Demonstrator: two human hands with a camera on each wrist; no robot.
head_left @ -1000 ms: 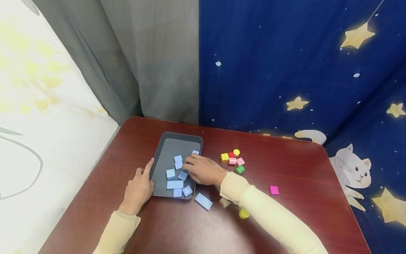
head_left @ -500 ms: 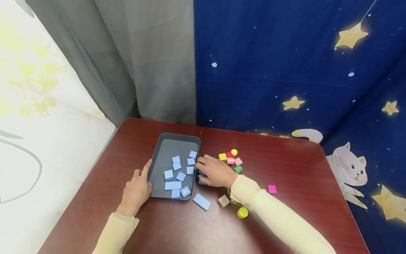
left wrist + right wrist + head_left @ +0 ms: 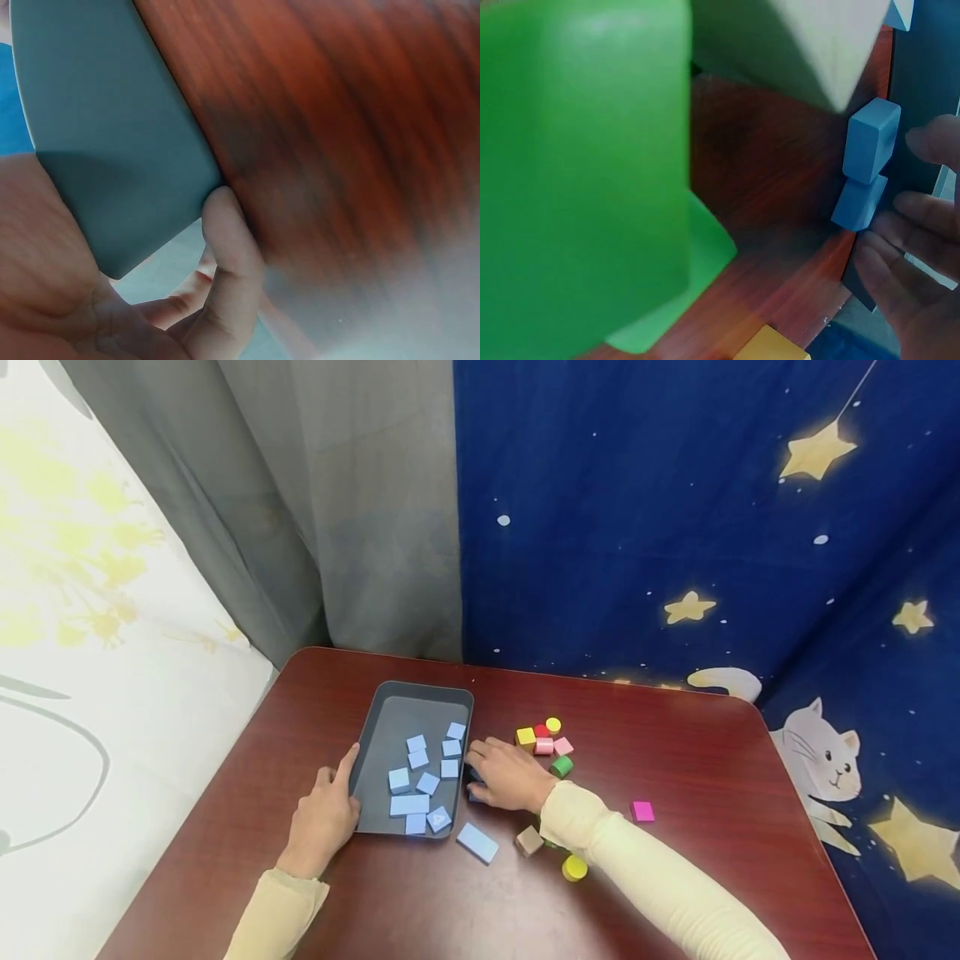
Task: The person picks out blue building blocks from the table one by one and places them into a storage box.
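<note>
In the head view a grey tray (image 3: pixel 408 710) holds several light blue wooden blocks (image 3: pixel 409 806). My left hand (image 3: pixel 322 818) grips the tray's near left corner, the index finger along its side. The left wrist view shows a finger (image 3: pixel 229 232) bent against the tray wall (image 3: pixel 127 165). My right hand (image 3: pixel 512 774) is just outside the tray's right side, over two blue blocks it mostly hides. In the right wrist view those blocks (image 3: pixel 871 139) stand close together, the thumb (image 3: pixel 934 141) and fingers (image 3: pixel 900 262) spread beside them.
A long blue block (image 3: pixel 477 843), a tan block (image 3: pixel 529 841) and a yellow cylinder (image 3: pixel 574 868) lie near the front. Behind the right hand are a yellow cube (image 3: pixel 526 739), pink pieces (image 3: pixel 543 747) and a green cylinder (image 3: pixel 562 767). A magenta block (image 3: pixel 642 812) lies to the right.
My right hand has drawn back from above the tray's blocks to the two blue blocks outside its right side. The left hand stays at the tray.
</note>
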